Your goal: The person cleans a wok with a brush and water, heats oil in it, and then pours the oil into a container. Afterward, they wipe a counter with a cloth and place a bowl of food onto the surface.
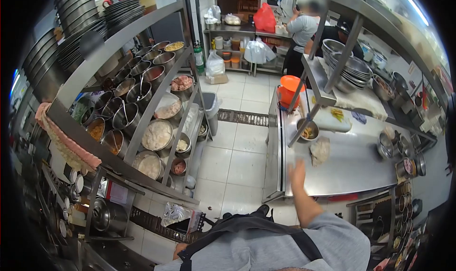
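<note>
My right hand [297, 170] reaches forward over the near left part of the steel worktable [351, 173], fingers stretched out and nothing visible in them. Just beyond it lies a clear plastic bag [320, 151] with pale contents I cannot make out. A metal bowl [308, 130] holding yellowish and reddish pieces stands behind that bag. Of my left arm, only a small patch of skin shows at the bottom, beside the apron strap; the hand itself is hidden.
A steel rack [178, 142] on the left holds several pots of food. An orange bucket [288, 93] and a white cutting board [330, 119] sit at the table's far end. Two people [304, 31] stand at the back. A drain grate [242, 117] crosses the tiled floor.
</note>
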{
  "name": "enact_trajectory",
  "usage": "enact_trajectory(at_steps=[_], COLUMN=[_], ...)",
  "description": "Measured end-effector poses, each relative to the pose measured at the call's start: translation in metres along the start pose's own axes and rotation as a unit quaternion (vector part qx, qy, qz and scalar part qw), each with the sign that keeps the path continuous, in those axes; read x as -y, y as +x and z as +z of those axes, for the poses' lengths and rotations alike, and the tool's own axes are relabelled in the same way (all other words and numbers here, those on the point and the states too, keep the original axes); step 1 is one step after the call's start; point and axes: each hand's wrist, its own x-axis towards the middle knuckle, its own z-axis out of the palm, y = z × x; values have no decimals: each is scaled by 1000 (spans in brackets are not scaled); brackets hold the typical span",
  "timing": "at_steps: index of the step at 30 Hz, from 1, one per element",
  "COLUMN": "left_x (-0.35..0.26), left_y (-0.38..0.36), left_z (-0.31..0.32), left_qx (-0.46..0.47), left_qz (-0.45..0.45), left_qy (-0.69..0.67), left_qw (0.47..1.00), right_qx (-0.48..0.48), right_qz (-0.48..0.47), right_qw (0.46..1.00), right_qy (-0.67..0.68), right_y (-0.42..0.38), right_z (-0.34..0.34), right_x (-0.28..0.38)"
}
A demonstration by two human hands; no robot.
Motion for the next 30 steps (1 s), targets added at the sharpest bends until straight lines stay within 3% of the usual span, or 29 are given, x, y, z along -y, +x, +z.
enact_trajectory(at_steps=[1, 2, 4, 7, 9, 12, 13, 14, 15, 16, 17, 18, 20, 22, 25, 26, 28, 30], left_x=[-5, 3, -1, -14, -54, -57, -45, -59, -44, -52, -87, -120, -76, -117, -158, -170, -200, -217], left_y=[10, 7, 25, 26, 56, 49, 67, 71, 105, 93, 74, 46, 83, 27, -53, -85, -152, -198], left_z=[-4, -9, -28, -57, -78, -80, -70, -80, -64, -69, -78, -86, -70, -110, -203, -232, -289, -338], left_qx=[9, 22, 43, 69, 82, 107, 39, 88, 41, -60, -51, -42, -98, -275, -406, -432, -460, -366], left_qz=[16, 30, 57, 96, 115, 116, 65, 92, -118, 79, -59, -192, -84, -28, 31, 95, 250, 430], left_qy=[27, 55, 112, 202, 256, 307, 102, 210, -67, 219, -10, -237, -245, -355, -669, -689, -679, -649], left_qw=[999, 998, 991, 972, 956, 938, 992, 970, 990, 971, 997, 951, 961, 893, 623, 574, 515, 511], right_qx=[175, 183, 157, 233, 230, 239, 228, 219, 218, 236, 207, 176, 174, 171, 190, 199, 196, 197], right_qz=[15, -69, -125, -93, -103, -138, -140, -139, -142, -148, -147, -145, -150, -136, -129, -129, -133, -144], right_qw=[980, 972, 971, 965, 967, 961, 963, 966, 966, 960, 967, 974, 973, 976, 973, 972, 971, 970], right_qy=[-94, -127, -129, -72, -48, -18, -10, -3, -5, -6, 0, 7, 13, 14, 25, 10, 14, -3], right_y=[-34, -66, -102, -109, -106, -97, -98, -99, -99, -101, -101, -103, -107, -104, -106, -106, -105, -106], right_z=[1, -3, -11, -22, -20, -23, -23, -23, -22, -23, -21, -20, -19, -21, -18, -19, -21, -14], right_x=[-1, 1, 12, 21, 6, 4, 1, -2, -2, -1, 1, 3, 1, 6, 0, 1, 5, -2])
